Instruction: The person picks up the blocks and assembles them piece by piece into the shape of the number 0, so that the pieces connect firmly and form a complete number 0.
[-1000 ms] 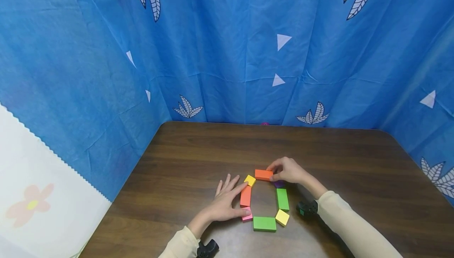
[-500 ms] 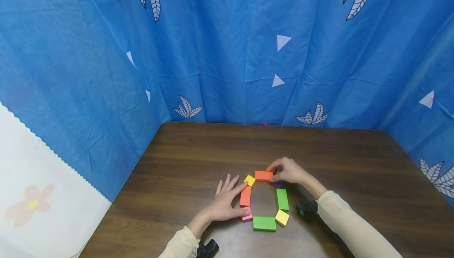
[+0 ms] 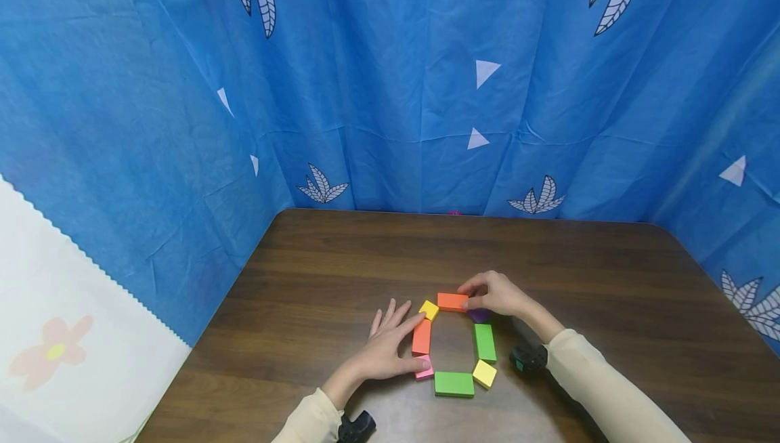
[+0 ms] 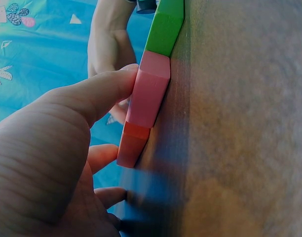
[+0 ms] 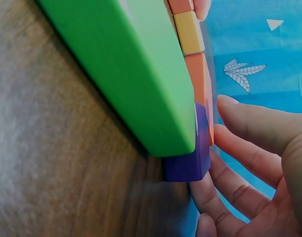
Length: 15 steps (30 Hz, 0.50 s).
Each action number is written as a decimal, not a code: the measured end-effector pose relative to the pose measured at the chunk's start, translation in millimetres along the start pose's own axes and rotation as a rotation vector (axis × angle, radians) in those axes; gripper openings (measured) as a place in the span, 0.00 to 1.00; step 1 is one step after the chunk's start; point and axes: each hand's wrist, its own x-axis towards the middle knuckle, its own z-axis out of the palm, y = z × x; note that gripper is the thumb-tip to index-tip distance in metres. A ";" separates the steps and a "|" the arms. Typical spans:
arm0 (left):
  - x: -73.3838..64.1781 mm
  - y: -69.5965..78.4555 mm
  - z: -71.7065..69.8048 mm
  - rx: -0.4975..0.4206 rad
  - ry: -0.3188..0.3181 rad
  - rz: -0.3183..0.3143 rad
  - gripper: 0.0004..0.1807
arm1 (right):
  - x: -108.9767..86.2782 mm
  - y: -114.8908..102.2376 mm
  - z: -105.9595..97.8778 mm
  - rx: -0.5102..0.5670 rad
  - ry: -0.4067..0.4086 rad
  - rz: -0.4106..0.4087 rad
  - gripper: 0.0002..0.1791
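Note:
Small coloured wooden blocks form a ring on the brown table. My left hand (image 3: 380, 353) lies along its left side, fingers spread. Its thumb touches the pink block (image 4: 150, 89), and the index fingertip rests by the far-left yellow block (image 3: 429, 309). Between those two is a red-orange block (image 3: 422, 337). At the back, my right hand (image 3: 496, 294) pinches the right end of an orange block (image 3: 452, 302) between thumb and fingers. Under that hand sits a purple block (image 5: 185, 170), partly hidden in the head view. It adjoins a green block (image 3: 485, 343).
A second yellow block (image 3: 485, 374) and another green block (image 3: 453, 384) make up the ring's near side. The table (image 3: 341, 246) ends at a blue patterned curtain (image 3: 390, 91) behind. White cloth (image 3: 67, 362) hangs at the left. Each wrist carries a black device.
The orange block at the back has shifted very slightly toward the near side, with the right hand on it. The left hand has stayed in place.

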 end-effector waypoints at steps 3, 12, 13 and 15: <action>0.3 -0.1 0.3 -0.002 0.001 0.002 0.46 | -1.6 1.9 -1.2 0.021 0.004 0.002 0.16; -0.7 1.2 1.1 -0.005 0.005 0.009 0.46 | -19.3 11.5 -6.0 0.072 0.067 0.016 0.20; -0.7 1.2 1.3 -0.006 0.006 0.009 0.46 | -23.3 12.2 -7.1 0.073 0.084 0.020 0.20; -0.6 1.1 1.8 -0.010 0.006 0.007 0.46 | -32.3 12.8 -9.0 0.073 0.121 0.039 0.22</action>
